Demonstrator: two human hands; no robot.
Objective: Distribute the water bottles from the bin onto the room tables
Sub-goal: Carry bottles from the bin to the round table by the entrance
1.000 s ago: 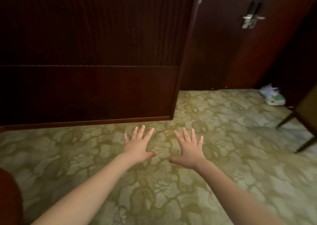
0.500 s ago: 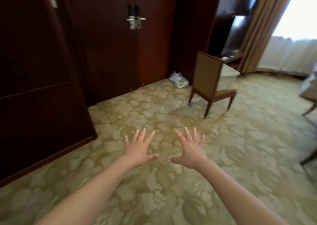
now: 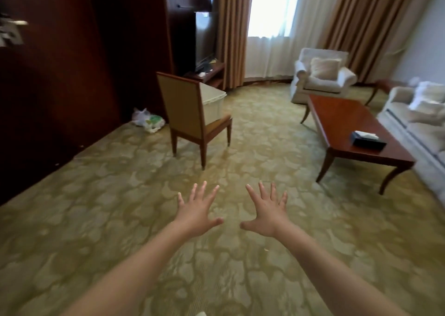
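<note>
Pale lidded plastic bin (image 3: 213,103) is sitting on the seat of a wooden chair with tan upholstery (image 3: 190,115), upper centre-left of frame; bottles not visible. Left hand (image 3: 196,213) and right hand (image 3: 267,211) are reaching forward at lower centre, palms down, fingers fully spread, gripping nothing. Long red-brown wooden coffee table (image 3: 346,120) is standing at right, carrying a dark tissue box (image 3: 367,140).

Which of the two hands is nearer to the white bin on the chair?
Left. The left hand is open, below and slightly left of the bin; the right hand, also open, is farther to the right.
</note>
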